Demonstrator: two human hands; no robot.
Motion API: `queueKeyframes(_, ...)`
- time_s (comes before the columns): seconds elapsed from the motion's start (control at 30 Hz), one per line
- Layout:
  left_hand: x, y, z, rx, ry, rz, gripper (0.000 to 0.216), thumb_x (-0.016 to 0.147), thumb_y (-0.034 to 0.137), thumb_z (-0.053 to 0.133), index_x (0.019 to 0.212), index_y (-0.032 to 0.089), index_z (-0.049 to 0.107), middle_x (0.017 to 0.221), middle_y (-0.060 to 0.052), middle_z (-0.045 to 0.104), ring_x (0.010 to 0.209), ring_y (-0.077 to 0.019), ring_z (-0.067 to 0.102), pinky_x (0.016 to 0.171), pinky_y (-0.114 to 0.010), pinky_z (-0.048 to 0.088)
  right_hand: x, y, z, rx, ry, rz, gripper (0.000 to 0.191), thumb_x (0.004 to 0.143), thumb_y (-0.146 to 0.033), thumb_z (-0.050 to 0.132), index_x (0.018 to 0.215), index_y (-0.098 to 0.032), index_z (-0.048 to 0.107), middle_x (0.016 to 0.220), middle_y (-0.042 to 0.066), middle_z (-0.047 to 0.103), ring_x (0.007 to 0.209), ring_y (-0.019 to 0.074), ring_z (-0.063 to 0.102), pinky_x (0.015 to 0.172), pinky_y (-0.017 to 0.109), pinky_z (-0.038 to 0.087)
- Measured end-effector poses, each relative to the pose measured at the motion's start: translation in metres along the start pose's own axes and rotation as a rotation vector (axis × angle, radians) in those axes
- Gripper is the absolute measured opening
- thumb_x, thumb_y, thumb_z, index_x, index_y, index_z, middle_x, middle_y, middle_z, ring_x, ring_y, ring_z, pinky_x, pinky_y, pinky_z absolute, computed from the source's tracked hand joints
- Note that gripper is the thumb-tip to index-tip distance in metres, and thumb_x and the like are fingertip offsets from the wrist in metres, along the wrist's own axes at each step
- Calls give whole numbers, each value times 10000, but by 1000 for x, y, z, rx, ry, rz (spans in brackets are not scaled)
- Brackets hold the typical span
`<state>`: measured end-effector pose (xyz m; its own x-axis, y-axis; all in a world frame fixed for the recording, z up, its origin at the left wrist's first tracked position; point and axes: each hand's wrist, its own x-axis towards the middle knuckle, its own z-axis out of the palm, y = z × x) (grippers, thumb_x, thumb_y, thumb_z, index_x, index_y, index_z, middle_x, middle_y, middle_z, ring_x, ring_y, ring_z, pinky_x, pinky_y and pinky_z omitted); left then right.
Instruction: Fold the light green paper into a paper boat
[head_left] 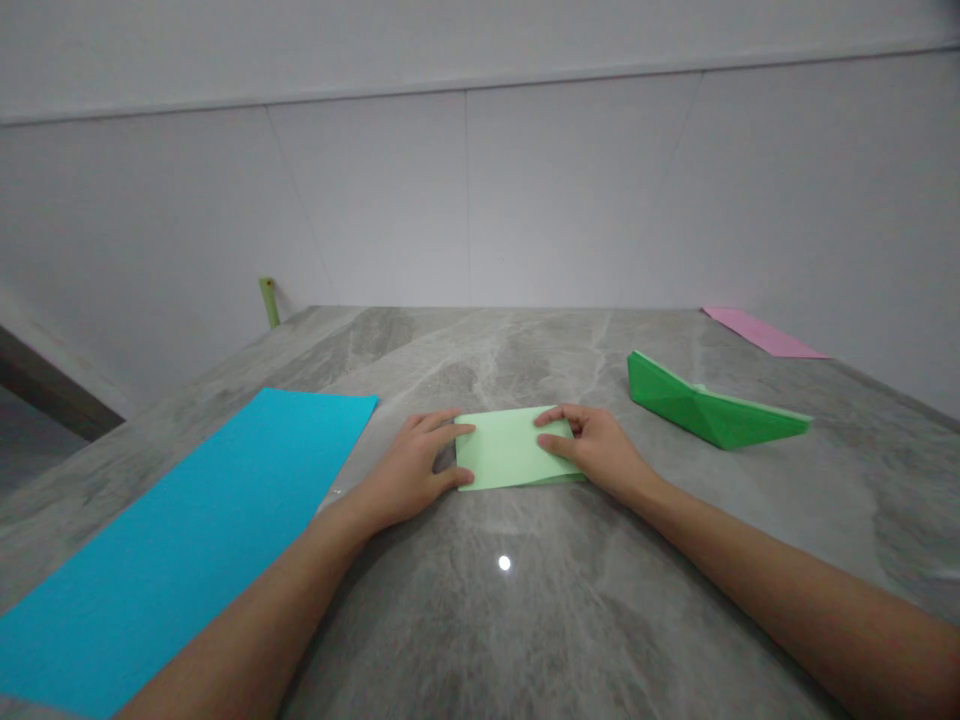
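A folded sheet of light green paper [502,450] lies on the table between my two hands. Its lower right edge is slightly parted, showing another layer beneath. My left hand [416,462] holds the paper's left side, with the thumb at the near corner and the forefinger at the far edge. At the right end, my right hand [592,447] grips the paper, thumb on top and the other fingers bent around the far corner. The undersides of the fingers are partly hidden.
A folded green paper boat [712,410] rests to the right of my right hand. Blue paper [202,540] lies on the left, partly behind my left forearm. Pink paper [765,333] is at the back right. The grey marbled table [480,640] meets a white wall [525,200].
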<state>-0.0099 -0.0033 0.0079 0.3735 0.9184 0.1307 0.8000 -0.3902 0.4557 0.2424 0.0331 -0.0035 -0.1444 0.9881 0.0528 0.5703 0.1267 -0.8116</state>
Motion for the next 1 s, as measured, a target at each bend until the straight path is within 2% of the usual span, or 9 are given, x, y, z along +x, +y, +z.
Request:
queueKeyframes(0.3, 0, 0, -1, 7, -22, 3, 513, 782, 338, 675, 1274, 249, 557, 1436, -58, 426, 1312, -243, 359, 1100, -403, 278, 1, 3, 1, 0, -8, -6, 317, 657, -355, 619, 898, -163, 693, 528, -54, 390, 483, 108, 318, 454, 234, 225)
queueKeyframes(1.0, 0, -1, 2, 8, 21, -1, 487, 805, 330, 644, 1274, 230, 560, 1430, -90, 422, 1316, -258, 368, 1099, -419, 284, 0, 2, 1, -1, -5, -3, 311, 674, -345, 616, 911, -157, 690, 526, -53, 408, 477, 102, 332, 446, 228, 230)
